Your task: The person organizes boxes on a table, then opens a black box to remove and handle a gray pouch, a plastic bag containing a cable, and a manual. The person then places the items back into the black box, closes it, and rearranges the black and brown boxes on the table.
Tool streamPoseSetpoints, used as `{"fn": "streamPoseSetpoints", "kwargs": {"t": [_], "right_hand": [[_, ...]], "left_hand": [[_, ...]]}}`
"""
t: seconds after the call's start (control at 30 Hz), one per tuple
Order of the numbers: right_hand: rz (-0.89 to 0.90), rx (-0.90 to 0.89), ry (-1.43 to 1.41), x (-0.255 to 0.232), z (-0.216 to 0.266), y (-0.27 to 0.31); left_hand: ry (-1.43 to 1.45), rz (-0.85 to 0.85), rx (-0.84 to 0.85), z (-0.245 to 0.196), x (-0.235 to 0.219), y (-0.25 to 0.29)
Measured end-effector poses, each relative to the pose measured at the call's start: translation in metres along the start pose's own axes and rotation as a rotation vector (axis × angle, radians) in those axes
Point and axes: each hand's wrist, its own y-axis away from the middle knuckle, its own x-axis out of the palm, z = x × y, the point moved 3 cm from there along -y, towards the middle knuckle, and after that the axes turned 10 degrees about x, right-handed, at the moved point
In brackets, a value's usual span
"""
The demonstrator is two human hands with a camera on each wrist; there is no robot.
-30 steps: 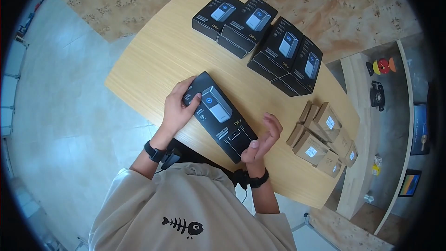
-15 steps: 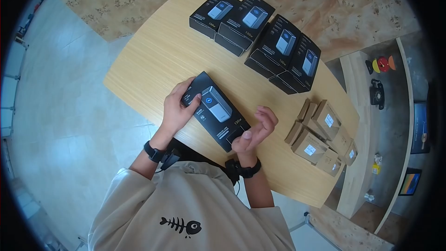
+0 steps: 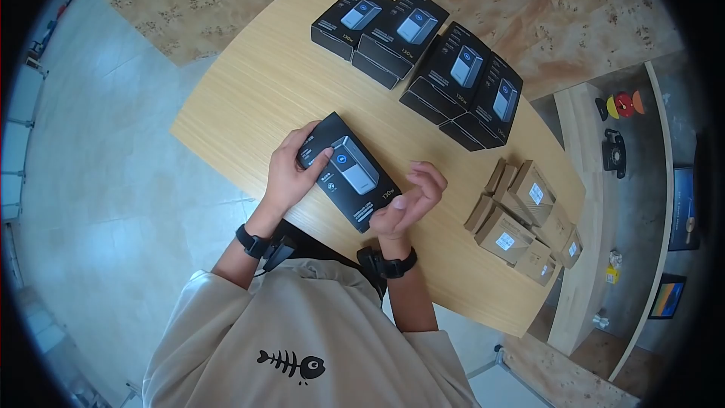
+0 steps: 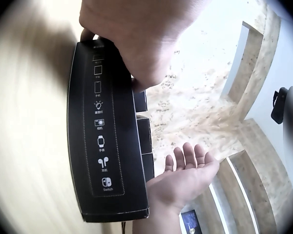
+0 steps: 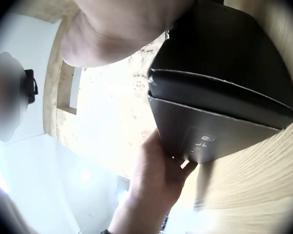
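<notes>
The left hand (image 3: 291, 174) grips the upper left part of a black box (image 3: 349, 174), thumb on its printed face and fingers over its far side. In the left wrist view, the box (image 4: 100, 131) turns a long side with white icons to the camera. The right hand (image 3: 411, 200) has its palm heel at the box's lower right end; its fingers are loosely bent, raised and clear of the box. In the left wrist view the right hand (image 4: 183, 183) shows an open palm. A dark end of the box (image 5: 219, 53) fills the right wrist view.
Several black boxes (image 3: 464, 68) with the same print stand along the far edge of the wooden table (image 3: 234, 98). Several small brown cartons (image 3: 502, 240) are grouped at the right. Beyond the table is a shelf (image 3: 578, 219) with a black telephone (image 3: 613, 153).
The right hand has moved up and left toward the left hand. The part of the box with a white line drawing has slid out of sight, so the box looks shorter. The left hand keeps its grip.
</notes>
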Motion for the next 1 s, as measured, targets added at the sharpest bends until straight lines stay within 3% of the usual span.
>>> {"fn": "streamPoseSetpoints", "kwargs": {"t": [0.1, 0.17, 0.2, 0.27, 0.37, 0.6, 0.67, 0.9, 1.0], "right_hand": [[-0.1, 0.109, -0.041, -0.012, -0.008, 0.005], [-0.267, 0.461, -0.285, -0.024, -0.04, 0.023], [-0.265, 0.465, -0.278, -0.024, -0.048, 0.032], [-0.374, 0.718, -0.561, -0.021, -0.064, 0.045], [-0.268, 0.796, -0.522, -0.01, -0.07, 0.053], [-0.193, 0.789, -0.553, 0.002, -0.061, 0.047], [-0.127, 0.663, -0.568, 0.007, -0.056, 0.044], [-0.123, 0.668, -0.592, 0.008, -0.059, 0.045], [-0.071, 0.767, -0.624, 0.006, -0.066, 0.051]], "left_hand": [[0.038, 0.007, -0.048, 0.001, 0.0, 0.0], [0.016, -0.017, -0.012, 0.005, 0.002, 0.003], [0.021, -0.015, -0.018, 0.007, 0.001, 0.004], [0.008, -0.025, 0.027, 0.008, 0.002, 0.003], [0.043, 0.002, 0.019, 0.003, 0.002, 0.001], [0.043, -0.006, -0.005, 0.003, 0.006, 0.001], [0.032, -0.008, 0.041, 0.001, 0.007, 0.0], [0.072, 0.01, -0.028, -0.001, 0.006, 0.0], [0.08, 0.008, -0.025, 0.001, 0.007, 0.0]]}}
